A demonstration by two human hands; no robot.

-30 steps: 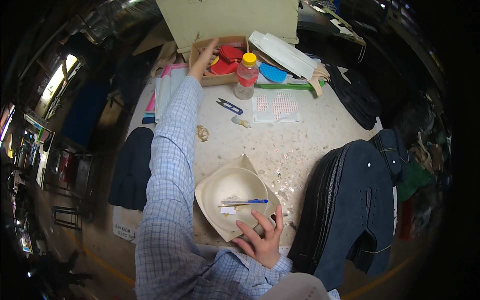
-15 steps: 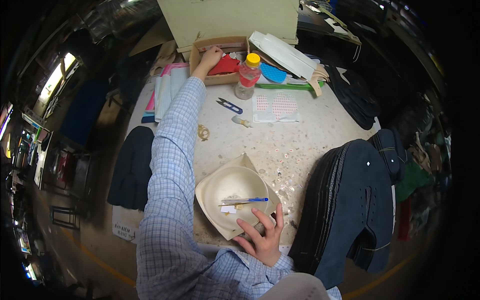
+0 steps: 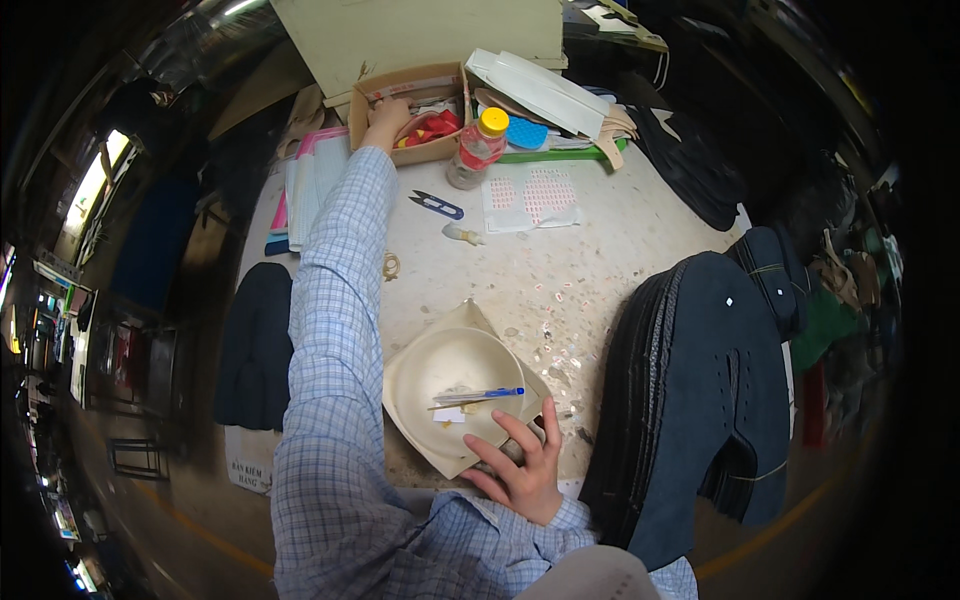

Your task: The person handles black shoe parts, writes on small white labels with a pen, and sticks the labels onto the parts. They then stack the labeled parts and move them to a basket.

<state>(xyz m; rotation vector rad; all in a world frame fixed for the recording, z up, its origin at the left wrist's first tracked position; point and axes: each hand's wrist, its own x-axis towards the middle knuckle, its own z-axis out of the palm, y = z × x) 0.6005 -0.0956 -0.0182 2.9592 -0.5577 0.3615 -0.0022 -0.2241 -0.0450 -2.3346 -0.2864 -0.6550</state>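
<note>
My left hand (image 3: 388,120) reaches into a cardboard box (image 3: 425,150) at the back of the table. Its fingertips dip among the contents and cannot be made out. Beside it in the box lies a red piece (image 3: 437,127). My right hand (image 3: 527,478) rests with spread fingers at the near right rim of a cream-coloured bowl (image 3: 415,440) with pointed corners. Inside the bowl are a blue pen (image 3: 490,394), a thin stick and a small white slip (image 3: 449,415).
A bottle (image 3: 478,150) with a yellow cap stands beside the box. Thread snips (image 3: 438,205) and a sticker sheet (image 3: 533,198) lie in front. Stacked dark shoe-upper pieces (image 3: 690,400) fill the right side; another dark piece (image 3: 255,350) hangs over the left edge.
My left hand has shifted left and deeper within the box, leaving more of the red piece showing. The right hand stays at the bowl. The whole view has shifted slightly.
</note>
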